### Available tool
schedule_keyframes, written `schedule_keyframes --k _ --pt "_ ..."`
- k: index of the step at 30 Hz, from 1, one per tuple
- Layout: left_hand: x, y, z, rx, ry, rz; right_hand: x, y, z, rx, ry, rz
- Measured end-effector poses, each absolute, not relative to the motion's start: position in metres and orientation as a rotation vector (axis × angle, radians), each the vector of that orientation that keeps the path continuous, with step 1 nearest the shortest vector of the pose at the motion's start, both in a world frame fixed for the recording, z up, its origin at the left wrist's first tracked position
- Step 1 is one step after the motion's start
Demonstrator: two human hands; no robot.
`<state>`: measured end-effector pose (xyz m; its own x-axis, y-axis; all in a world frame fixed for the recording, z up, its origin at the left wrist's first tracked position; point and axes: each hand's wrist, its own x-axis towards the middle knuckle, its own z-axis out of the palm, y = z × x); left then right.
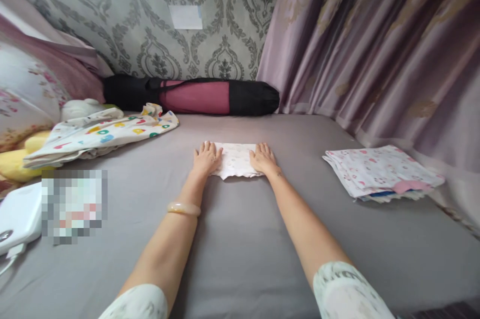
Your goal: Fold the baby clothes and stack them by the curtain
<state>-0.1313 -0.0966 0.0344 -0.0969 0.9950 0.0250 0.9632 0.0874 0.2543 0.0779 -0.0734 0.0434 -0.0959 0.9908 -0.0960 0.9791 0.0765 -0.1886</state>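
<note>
The left hand and right hand press palm-down, fingers slightly spread, on opposite ends of a folded white cloth lying on the grey bed sheet. The cloth's long axis runs left to right, from hand to hand, neither hand clearly nearer, its wavy edge towards the person. Beyond, a closed black-and-pink bag lies along the wall, contents hidden; folded printed cloths sit well apart to the right.

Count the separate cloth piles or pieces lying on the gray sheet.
3: the white cloth under both hands, the pink-patterned stack at right and the multicolored cloth at left. More may be hidden in folds.
</note>
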Motion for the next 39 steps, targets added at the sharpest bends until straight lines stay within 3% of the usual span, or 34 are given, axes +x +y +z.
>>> schedule_keyframes --k 7,13,39 --pt "-0.136 -0.098 0.044 1.941 2.190 0.455 0.081 -0.073 0.046 -1.808 -2.445 0.220" --pt "-0.139 -0.098 0.038 1.890 2.146 0.458 0.084 -0.067 0.030 -1.816 -2.449 0.260" --pt "-0.155 -0.085 0.036 1.787 2.086 0.801 0.013 -0.094 0.051 -1.744 -2.463 0.269"
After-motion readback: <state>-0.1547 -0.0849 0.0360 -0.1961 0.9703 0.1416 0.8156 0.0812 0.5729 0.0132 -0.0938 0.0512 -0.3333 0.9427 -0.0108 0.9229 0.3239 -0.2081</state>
